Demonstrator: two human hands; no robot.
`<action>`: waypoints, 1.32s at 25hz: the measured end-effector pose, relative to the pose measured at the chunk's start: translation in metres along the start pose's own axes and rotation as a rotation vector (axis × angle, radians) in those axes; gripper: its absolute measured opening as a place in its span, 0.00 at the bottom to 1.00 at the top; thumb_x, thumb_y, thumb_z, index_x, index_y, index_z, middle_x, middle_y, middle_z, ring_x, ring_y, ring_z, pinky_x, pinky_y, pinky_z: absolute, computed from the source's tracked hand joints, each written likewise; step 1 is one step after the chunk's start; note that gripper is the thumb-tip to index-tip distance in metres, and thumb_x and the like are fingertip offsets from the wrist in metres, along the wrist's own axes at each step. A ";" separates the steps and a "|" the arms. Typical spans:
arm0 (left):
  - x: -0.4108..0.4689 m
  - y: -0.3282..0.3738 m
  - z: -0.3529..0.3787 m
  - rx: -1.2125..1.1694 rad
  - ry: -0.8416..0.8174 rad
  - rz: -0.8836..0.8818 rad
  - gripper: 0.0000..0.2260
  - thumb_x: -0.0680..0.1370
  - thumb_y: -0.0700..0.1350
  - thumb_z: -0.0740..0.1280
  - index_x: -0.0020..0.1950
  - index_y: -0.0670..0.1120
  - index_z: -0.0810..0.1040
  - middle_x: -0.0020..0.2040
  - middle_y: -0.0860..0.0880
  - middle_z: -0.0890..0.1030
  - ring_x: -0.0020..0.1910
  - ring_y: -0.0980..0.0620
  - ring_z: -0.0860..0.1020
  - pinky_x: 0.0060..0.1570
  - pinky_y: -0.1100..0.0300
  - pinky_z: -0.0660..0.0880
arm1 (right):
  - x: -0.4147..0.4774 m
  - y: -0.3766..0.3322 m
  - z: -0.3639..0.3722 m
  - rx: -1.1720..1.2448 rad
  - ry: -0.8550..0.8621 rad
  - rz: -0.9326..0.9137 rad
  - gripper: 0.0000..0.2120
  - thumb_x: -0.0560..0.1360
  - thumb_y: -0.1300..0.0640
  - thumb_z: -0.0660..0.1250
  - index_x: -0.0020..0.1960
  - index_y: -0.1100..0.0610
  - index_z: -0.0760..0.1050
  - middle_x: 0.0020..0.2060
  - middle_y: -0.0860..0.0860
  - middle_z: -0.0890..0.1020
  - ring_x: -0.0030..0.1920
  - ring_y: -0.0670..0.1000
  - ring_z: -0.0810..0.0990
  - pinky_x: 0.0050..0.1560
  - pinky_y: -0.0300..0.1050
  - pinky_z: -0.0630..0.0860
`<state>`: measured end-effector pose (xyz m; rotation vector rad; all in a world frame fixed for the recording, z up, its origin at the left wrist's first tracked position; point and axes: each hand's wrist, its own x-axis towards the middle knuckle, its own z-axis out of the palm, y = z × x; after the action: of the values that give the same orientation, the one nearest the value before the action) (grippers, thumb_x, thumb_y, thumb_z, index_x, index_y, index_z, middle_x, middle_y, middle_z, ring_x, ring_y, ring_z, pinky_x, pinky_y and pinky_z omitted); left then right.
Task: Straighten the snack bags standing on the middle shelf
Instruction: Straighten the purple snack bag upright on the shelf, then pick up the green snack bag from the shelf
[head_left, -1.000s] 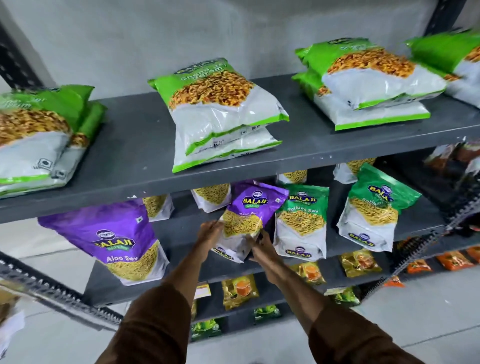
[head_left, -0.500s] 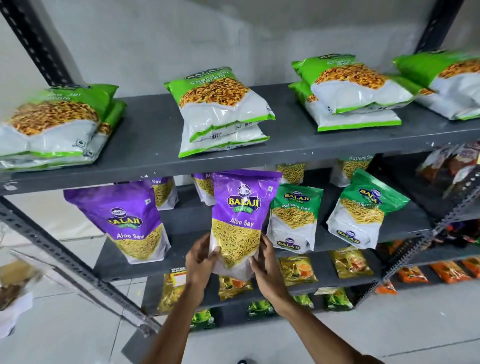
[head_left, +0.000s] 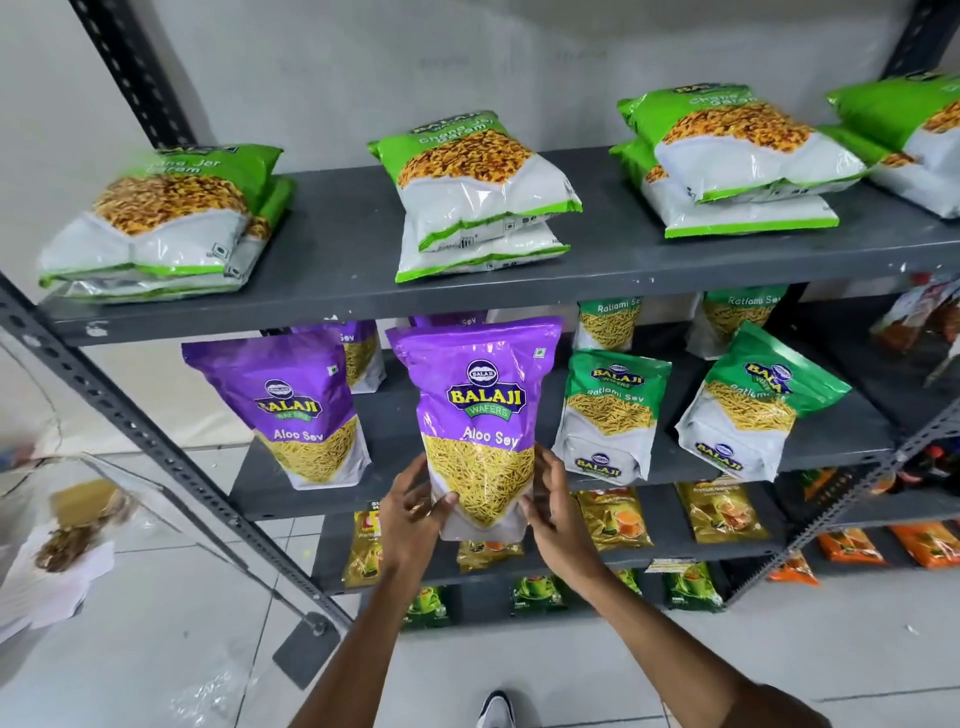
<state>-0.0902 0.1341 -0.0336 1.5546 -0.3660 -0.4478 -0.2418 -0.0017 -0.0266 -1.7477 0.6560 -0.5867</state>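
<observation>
Bright, even light; glare on glossy bags (head_left: 480, 426), edges warped and blurred.

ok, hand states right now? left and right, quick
Left hand: closed on the lower left edge of the purple Aloo Sev bag.
Right hand: closed on the same bag's lower right edge.

Glossy plastic film wraps the purple bag (head_left: 475, 415) and 2 green bags (head_left: 610, 413), catching light in creases. Matt grey painted metal forms the shelf (head_left: 400, 431), scuffed; a perforated metal upright (head_left: 156, 441) stands left.
</observation>
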 end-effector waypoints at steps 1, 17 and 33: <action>0.007 0.003 0.003 0.000 0.004 0.000 0.32 0.65 0.38 0.77 0.68 0.49 0.74 0.56 0.39 0.84 0.56 0.43 0.83 0.51 0.46 0.82 | 0.009 -0.003 -0.001 -0.004 -0.023 0.005 0.29 0.79 0.63 0.63 0.75 0.48 0.56 0.72 0.49 0.73 0.70 0.46 0.74 0.70 0.50 0.73; 0.142 -0.024 0.034 0.291 -0.069 0.155 0.26 0.61 0.31 0.78 0.55 0.46 0.76 0.53 0.40 0.76 0.52 0.40 0.80 0.43 0.71 0.76 | 0.137 0.028 0.033 -0.126 0.052 0.042 0.32 0.71 0.71 0.61 0.66 0.41 0.62 0.59 0.53 0.79 0.56 0.28 0.75 0.59 0.38 0.75; 0.090 -0.002 0.200 0.461 -0.381 -0.013 0.28 0.79 0.57 0.58 0.75 0.44 0.63 0.74 0.40 0.69 0.73 0.43 0.68 0.71 0.49 0.65 | 0.113 0.045 -0.100 -0.203 0.514 0.447 0.29 0.75 0.46 0.67 0.70 0.59 0.64 0.65 0.62 0.75 0.65 0.66 0.74 0.63 0.62 0.75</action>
<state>-0.1119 -0.0842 -0.0427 1.9171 -0.7963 -0.7078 -0.2340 -0.1586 -0.0380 -1.5601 1.4645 -0.6724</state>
